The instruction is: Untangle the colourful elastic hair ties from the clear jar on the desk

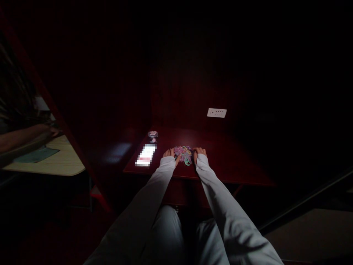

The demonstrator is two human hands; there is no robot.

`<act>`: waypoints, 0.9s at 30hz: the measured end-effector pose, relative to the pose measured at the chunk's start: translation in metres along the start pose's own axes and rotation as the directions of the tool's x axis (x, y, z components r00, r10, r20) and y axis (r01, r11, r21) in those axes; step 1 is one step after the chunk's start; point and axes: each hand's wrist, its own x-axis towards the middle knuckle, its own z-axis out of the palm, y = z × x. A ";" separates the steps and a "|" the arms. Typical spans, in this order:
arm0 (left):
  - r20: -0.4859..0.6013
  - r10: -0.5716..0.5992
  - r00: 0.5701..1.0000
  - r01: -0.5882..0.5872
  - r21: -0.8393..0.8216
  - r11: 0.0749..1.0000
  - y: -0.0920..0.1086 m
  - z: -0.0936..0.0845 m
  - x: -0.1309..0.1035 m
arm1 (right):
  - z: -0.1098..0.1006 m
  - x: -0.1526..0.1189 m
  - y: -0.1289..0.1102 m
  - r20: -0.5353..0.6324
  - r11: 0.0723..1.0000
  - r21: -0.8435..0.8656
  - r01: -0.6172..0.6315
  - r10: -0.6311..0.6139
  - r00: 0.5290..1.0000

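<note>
A small heap of colourful hair ties (184, 154), mostly pink, purple and green, lies on the dark red desk (234, 167). My left hand (169, 153) rests at the heap's left edge, its thumb apart from the fingers. On the other side, my right hand (199, 151) lies against the right edge with its fingers slightly bent and a ring on one finger. Both hands cup the heap from the sides and appear to hold nothing. Small details of the fingertips are lost in the dim light.
Left of my hands lies a bright, pixelated phone-like screen (146, 155). Behind it stands a small round clear container (152, 136). A white socket plate (217, 113) is on the back wall. Beyond the left partition, another person's arm (27, 136) reaches over a pale table (67, 156).
</note>
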 end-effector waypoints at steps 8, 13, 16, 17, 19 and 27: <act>0.030 -0.021 0.999 0.021 0.015 1.000 0.004 -0.005 0.002 | 0.012 0.004 0.014 -0.098 0.977 0.032 -0.211 0.213 0.972; 0.049 -0.042 0.998 0.041 0.010 0.999 0.005 -0.009 0.003 | 0.011 0.002 0.011 -0.057 0.974 0.070 -0.216 0.220 0.974; 0.068 -0.067 0.995 0.066 0.010 0.998 0.006 -0.010 0.005 | 0.001 -0.001 0.005 -0.029 0.977 0.167 -0.135 0.142 0.990; 0.071 -0.074 0.995 0.074 0.011 0.997 0.006 -0.010 0.005 | -0.002 -0.002 0.003 -0.029 0.973 0.206 -0.104 0.113 0.993; 0.071 -0.081 0.994 0.081 0.011 0.997 0.006 -0.010 0.008 | -0.008 -0.004 0.000 -0.040 0.962 0.265 -0.069 0.083 0.996; 0.101 -0.051 0.994 0.053 -0.018 0.998 0.009 -0.002 0.027 | -0.006 0.001 -0.001 -0.013 0.931 0.344 -0.122 0.134 0.991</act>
